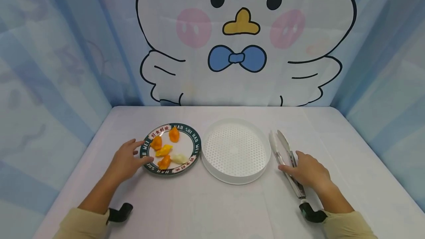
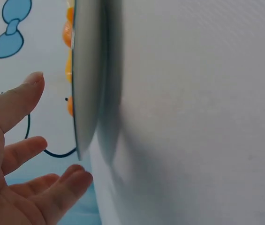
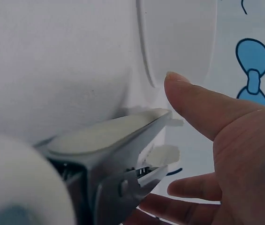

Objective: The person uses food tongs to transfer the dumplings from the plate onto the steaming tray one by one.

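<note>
A round plate with a green lettered rim holds several small lumpy pieces: orange ones, a yellow one and a pale one. My left hand is at the plate's left edge, fingers and thumb spread. In the left wrist view, the fingers appear apart from the rim. Metal tongs with pale tips lie on the right, their arms slightly parted. My right hand hovers over the handle side, thumb and fingers spread around it without gripping; contact cannot be told.
Between plate and tongs sits a white round tray with a perforated base, close against the plate. A white cloth covers the table. Behind hangs a curtain with a cartoon bird. Black mounts stick out from both wrists.
</note>
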### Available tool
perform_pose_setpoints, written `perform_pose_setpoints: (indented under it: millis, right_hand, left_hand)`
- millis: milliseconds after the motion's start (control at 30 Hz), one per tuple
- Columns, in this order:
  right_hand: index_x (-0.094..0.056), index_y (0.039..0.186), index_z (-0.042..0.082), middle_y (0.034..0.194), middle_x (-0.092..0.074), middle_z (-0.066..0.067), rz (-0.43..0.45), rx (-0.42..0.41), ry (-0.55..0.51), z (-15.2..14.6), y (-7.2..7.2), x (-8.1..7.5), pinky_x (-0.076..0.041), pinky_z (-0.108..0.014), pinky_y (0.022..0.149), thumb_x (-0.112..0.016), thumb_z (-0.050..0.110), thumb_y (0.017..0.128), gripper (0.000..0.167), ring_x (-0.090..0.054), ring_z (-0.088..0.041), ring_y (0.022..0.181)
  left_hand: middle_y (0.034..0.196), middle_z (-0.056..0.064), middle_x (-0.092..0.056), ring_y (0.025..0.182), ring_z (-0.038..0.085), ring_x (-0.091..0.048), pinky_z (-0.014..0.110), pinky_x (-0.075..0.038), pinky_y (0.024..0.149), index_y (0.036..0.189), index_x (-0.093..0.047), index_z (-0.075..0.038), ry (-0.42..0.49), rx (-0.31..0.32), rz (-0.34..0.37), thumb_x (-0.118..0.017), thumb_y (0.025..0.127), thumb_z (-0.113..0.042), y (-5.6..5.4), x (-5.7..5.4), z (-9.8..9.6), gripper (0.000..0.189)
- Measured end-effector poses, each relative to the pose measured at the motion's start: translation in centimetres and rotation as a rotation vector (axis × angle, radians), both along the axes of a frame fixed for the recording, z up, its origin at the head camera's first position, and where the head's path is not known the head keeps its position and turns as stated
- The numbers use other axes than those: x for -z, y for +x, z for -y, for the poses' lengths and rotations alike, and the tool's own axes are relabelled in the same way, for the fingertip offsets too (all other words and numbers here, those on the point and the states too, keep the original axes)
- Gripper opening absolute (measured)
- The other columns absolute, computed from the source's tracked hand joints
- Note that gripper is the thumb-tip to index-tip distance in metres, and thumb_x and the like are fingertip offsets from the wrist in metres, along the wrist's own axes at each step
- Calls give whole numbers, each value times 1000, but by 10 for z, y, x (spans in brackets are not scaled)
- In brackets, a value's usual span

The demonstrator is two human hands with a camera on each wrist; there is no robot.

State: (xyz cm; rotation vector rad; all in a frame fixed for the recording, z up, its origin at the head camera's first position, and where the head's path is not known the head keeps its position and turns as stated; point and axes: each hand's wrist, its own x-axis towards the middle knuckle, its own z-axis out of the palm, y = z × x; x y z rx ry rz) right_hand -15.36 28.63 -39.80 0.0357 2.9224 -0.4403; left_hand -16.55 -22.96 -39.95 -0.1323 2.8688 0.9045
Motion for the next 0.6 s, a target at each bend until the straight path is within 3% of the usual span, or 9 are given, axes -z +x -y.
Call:
perform_pose_setpoints:
  millis: [100,233,400,600]
  right_hand:
    - [-38,138,-21,120,-58,-38,8,3,0,0,-1,5,-55,-50,70,-69,60,85,102,-63,-32,83]
    - [-39,138,-20,118,-59,-37,12,15,-14,1,-2,7,-55,-47,67,-72,56,84,99,-62,-29,79]
    - [-42,136,-20,112,-61,-35,13,20,-22,3,-2,6,-55,-46,64,-73,53,85,94,-61,-28,77]
    - [-51,120,-21,87,-62,-20,13,28,-46,5,0,8,-53,-40,56,-73,45,87,77,-58,-24,67]
  left_hand:
    - [147,35,-36,119,45,-53,50,-54,89,149,-40,3,28,-30,63,-75,91,-33,-2,6,3,77]
    - [138,34,-48,117,45,-52,55,-51,93,148,-43,-1,47,-65,126,-73,91,-35,-2,11,6,73]
    - [141,34,-45,125,49,-45,60,-44,100,147,-45,-1,98,-51,146,-73,91,-35,-4,18,10,71]
    - [140,35,-45,125,49,-44,61,-41,102,147,-44,3,141,-21,143,-73,91,-34,-6,22,13,72]
